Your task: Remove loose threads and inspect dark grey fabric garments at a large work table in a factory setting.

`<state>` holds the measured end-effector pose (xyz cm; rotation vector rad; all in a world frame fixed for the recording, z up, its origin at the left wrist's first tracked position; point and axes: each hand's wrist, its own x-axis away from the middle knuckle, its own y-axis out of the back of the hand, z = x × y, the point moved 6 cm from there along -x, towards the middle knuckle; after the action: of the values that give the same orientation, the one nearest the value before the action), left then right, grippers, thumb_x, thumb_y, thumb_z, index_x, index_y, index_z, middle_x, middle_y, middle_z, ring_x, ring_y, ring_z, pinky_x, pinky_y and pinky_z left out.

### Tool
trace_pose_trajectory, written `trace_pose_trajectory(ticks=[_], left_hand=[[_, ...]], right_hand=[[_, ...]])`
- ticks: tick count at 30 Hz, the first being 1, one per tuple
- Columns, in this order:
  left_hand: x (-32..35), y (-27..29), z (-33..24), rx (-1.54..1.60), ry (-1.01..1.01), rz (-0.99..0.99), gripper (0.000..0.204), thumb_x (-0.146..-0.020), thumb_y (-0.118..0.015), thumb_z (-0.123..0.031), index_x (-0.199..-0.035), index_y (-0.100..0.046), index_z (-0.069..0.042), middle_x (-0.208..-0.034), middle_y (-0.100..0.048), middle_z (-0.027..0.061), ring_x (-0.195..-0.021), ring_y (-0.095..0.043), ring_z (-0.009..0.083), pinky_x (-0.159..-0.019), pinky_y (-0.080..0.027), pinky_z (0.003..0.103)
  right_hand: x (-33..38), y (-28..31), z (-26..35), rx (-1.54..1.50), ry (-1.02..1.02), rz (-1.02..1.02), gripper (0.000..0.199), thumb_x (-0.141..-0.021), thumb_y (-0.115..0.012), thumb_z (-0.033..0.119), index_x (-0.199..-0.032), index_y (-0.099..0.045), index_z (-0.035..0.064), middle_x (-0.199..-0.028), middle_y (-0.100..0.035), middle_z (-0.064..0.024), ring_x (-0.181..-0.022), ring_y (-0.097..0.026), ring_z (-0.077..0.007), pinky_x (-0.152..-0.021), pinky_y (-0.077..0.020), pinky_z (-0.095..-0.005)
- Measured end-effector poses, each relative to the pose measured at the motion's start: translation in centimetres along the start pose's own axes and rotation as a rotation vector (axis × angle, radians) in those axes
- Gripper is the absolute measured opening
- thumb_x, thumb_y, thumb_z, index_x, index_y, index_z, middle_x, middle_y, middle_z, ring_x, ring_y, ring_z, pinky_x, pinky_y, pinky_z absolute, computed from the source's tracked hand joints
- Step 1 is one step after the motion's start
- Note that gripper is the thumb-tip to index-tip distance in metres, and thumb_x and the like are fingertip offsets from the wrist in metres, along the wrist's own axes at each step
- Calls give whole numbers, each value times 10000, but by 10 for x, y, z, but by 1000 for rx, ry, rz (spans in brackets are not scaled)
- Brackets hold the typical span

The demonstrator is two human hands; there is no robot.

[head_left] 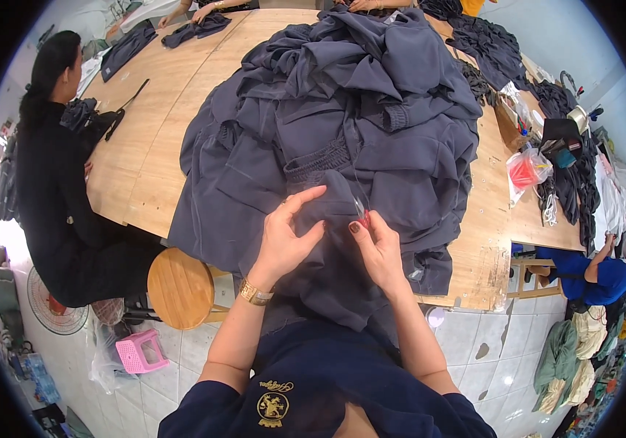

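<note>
A large heap of dark grey-blue garments [415, 146] covers the middle of the wooden table [159, 146] and hangs over its near edge toward my lap. My right hand [380, 255] grips small red-handled thread snips [364, 217], their pale blades pointing away from me over the cloth. Beside it, my left hand [283, 241] is held over the fabric with thumb and fingers spread, gripping nothing. Just beyond my hands lies a gathered elastic band [316, 162] on one garment. A thin loose thread seems to run near the blades.
A person in black [57, 168] sits at the left, near a round wooden stool [180, 288] and a pink plastic stool [141, 352]. Across the table, other people's hands [207, 11] handle dark cloth. Bags, cords and a red-filled plastic bag [526, 171] crowd the right side.
</note>
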<state>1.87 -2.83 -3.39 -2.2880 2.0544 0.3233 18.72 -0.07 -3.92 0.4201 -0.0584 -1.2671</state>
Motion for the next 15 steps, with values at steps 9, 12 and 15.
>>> trace_pose_trajectory(ticks=[9,12,15], left_hand=[[0,5,-7,-234,-86,-140,382,-686,-695,45,-1059,-652,-22,-892,-660,81,-815,-633,172,-733,-482,264],[2,4,-15,-315,-196,-167,288,-712,-680,97,-986,-673,11,-874,-646,60,-797,-622,106,-696,-491,224],[4,3,-15,-338,-192,-202,244,-700,-676,97,-927,-678,9,-818,-644,54,-738,-607,105,-642,-471,218]], right_hand=[[8,4,9,291,54,54,384,-893,-588,379,-738,-476,45,-553,-486,-110,-508,-520,-305,-490,-377,-375],[10,4,11,347,92,57,383,-886,-594,382,-738,-479,48,-567,-496,-108,-514,-528,-302,-492,-383,-378],[10,1,16,382,107,70,377,-875,-605,379,-739,-486,49,-588,-518,-102,-525,-542,-295,-495,-393,-378]])
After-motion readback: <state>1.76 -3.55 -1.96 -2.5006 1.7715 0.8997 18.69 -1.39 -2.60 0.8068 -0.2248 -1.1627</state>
